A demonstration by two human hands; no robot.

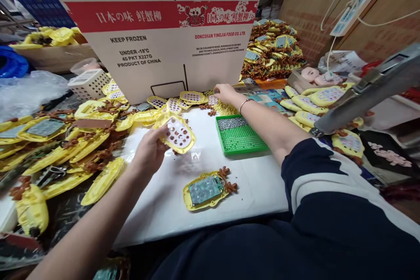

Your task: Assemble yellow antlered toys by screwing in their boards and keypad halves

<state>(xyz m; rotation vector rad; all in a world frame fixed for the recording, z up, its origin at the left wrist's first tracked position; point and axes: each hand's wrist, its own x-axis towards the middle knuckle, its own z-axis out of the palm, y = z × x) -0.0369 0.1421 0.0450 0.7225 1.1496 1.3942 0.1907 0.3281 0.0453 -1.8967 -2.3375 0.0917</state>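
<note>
My left hand [152, 146] grips a yellow toy cover [180, 133] with a white face full of holes, tilted above the white work surface [154, 210]. At the back, my right hand [226, 94] reaches down with bent fingers over a heap of small yellow pieces [228, 108]. White-and-pink button pieces [213, 100] lie beside its fingertips; whatever the fingertips pinch is hidden. In front of me an open yellow toy half [206, 190] lies with its grey button pad, green circuit board and brown antler-like parts showing.
Under my right forearm sits a green perforated tray [243, 140] with small metal screws. Yellow toy halves [78, 140] are heaped on the left, and assembled toys [305, 103] on the right. A white carton [164, 52] stands behind; a grey metal arm [367, 92] juts in from the right.
</note>
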